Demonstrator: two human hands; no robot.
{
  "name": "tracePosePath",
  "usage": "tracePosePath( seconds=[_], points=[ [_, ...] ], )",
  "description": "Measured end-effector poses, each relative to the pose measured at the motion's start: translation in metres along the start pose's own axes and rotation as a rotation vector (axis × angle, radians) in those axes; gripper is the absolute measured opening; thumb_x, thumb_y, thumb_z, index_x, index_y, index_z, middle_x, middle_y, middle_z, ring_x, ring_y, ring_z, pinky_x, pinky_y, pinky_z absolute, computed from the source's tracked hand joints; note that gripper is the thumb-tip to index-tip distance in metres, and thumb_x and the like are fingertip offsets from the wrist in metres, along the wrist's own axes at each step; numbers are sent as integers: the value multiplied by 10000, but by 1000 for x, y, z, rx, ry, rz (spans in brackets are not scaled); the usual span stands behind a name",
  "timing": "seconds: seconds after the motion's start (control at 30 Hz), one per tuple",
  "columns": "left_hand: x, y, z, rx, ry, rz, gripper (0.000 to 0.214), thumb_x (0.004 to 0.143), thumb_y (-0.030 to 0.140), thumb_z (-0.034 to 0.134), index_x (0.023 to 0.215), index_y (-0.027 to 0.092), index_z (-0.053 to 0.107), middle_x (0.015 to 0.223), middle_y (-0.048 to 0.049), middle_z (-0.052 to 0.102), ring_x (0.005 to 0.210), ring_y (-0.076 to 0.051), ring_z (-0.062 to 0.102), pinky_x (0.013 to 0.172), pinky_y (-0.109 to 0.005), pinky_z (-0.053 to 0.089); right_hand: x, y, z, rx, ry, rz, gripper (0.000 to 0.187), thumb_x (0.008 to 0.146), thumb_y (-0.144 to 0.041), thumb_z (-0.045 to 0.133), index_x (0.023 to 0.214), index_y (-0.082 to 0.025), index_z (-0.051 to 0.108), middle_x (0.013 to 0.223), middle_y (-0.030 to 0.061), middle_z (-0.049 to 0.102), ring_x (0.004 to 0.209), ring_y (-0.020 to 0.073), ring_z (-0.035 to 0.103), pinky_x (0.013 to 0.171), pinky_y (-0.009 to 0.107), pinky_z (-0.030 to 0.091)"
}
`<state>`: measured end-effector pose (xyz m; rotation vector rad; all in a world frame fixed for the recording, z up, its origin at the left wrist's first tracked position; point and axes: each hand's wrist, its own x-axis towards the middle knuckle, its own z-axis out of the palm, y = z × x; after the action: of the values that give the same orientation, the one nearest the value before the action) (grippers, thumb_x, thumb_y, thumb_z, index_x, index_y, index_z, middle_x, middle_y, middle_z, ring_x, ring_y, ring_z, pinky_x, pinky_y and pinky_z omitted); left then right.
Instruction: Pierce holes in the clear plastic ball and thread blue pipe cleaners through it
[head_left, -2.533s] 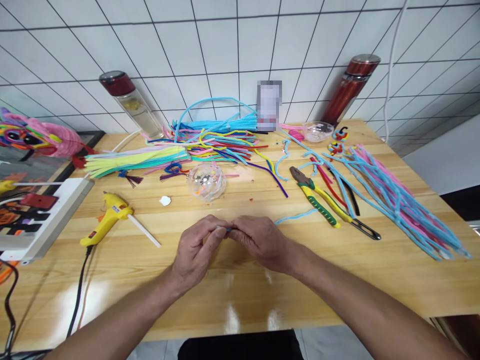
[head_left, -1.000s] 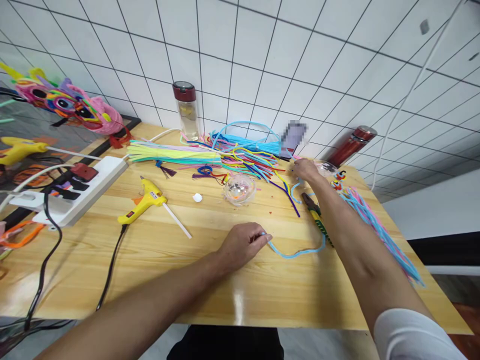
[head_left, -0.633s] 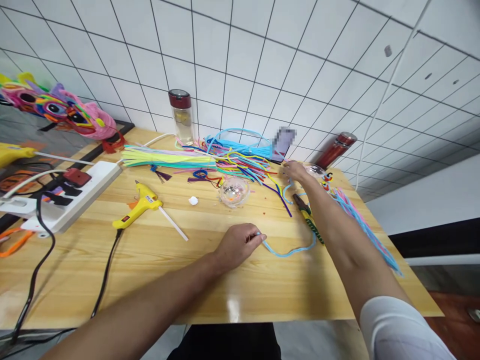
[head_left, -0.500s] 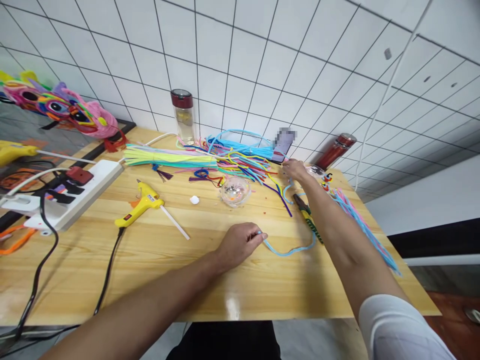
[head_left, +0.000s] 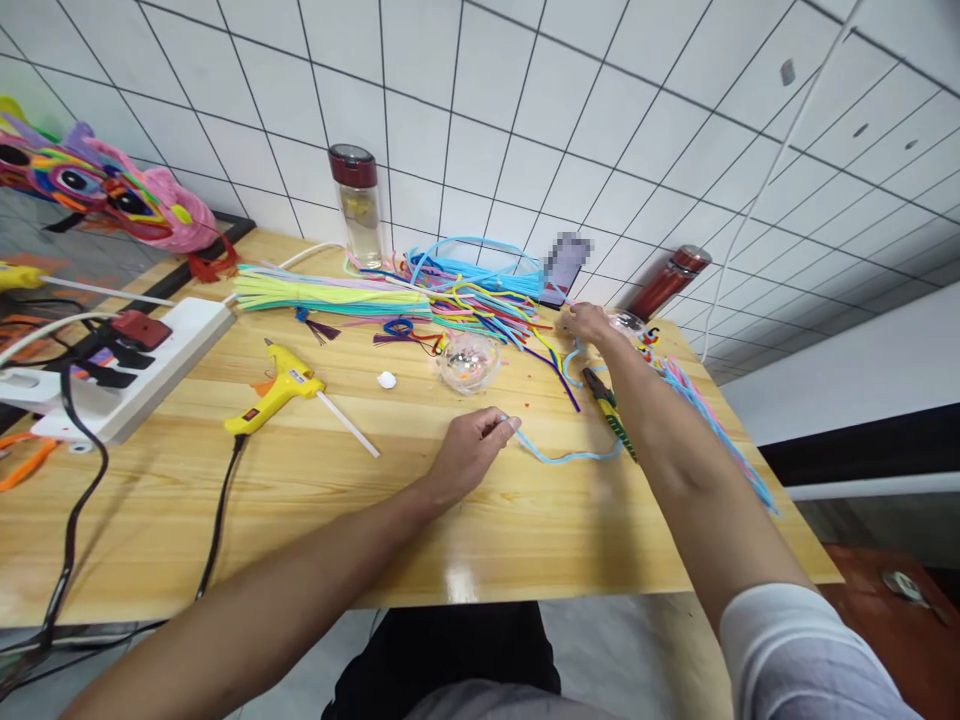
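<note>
My left hand [head_left: 474, 447] is closed in a pinch on one end of a light blue pipe cleaner [head_left: 559, 460], low over the table's middle. From there the pipe cleaner curves right to the pliers [head_left: 609, 405], which have green and yellow handles and lie partly behind my right forearm. At the back, my right hand [head_left: 589, 322] is beside the foot of the phone [head_left: 562, 270], its fingers bent together. Whatever they may hold is hidden. Near that hand lie a clear plastic dome [head_left: 626, 322] and a loose blue loop.
Bundled pipe cleaners [head_left: 330, 292] lie along the back, near a clear bottle [head_left: 358, 215]. A red flask [head_left: 667, 280] leans by the wall. Left are a yellow glue gun [head_left: 277, 388] and a power strip [head_left: 176, 350]. Another clear dome [head_left: 469, 362] sits mid-table.
The camera view has shifted, so the table appears higher. My left hand has moved slightly away from me with the pipe cleaner, whose sag is shallower. My right hand stays by the phone.
</note>
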<state>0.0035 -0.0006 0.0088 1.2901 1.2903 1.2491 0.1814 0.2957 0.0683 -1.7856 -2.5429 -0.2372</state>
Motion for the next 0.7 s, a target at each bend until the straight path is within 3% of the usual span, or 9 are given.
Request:
tracePosePath(
  seconds=[0.17, 0.27, 0.37, 0.47, 0.7],
  points=[
    [0, -1, -1, 19, -10, -25, 407, 916, 508, 569, 669, 189, 616, 599, 45, 491, 615, -122, 443, 632, -269, 338, -2, 15, -35, 141, 94, 13, 414, 993, -405, 674, 1343, -191, 619, 1352, 105, 644, 1142, 246, 668, 957, 480, 591],
    [1, -4, -2, 39, -6, -57, 382, 909, 517, 583, 749, 192, 704, 594, 44, 506, 592, -125, 436, 603, -267, 335, -7, 31, -73, 208, 197, 15, 361, 1030, -340, 621, 1342, -158, 632, 1414, 125, 630, 1268, 257, 620, 1076, 501, 519],
    [3, -7, -2, 34, -26, -81, 375, 901, 524, 591, 829, 190, 745, 648, 27, 607, 561, -120, 440, 574, -267, 343, -19, 46, -112, 254, 272, 10, 392, 1086, -221, 470, 1407, -33, 595, 1497, 191, 583, 1403, 206, 511, 1193, 392, 354],
    [3, -8, 0, 23, -40, -84, 369, 889, 522, 606, 847, 184, 747, 721, 4, 691, 546, -112, 452, 561, -263, 366, -33, 58, -141, 319, 387, -23, 409, 1075, -237, 465, 1384, -19, 620, 1450, 176, 629, 1326, 188, 568, 1135, 359, 390],
    [1, -6, -1, 82, -54, -31, 356, 880, 507, 623, 807, 181, 746, 737, -8, 725, 569, -115, 496, 586, -258, 393, -53, 80, -162, 309, 473, -28, 412, 1064, -266, 464, 1318, -11, 663, 1387, 162, 675, 1262, 156, 611, 1075, 340, 429]
  ],
)
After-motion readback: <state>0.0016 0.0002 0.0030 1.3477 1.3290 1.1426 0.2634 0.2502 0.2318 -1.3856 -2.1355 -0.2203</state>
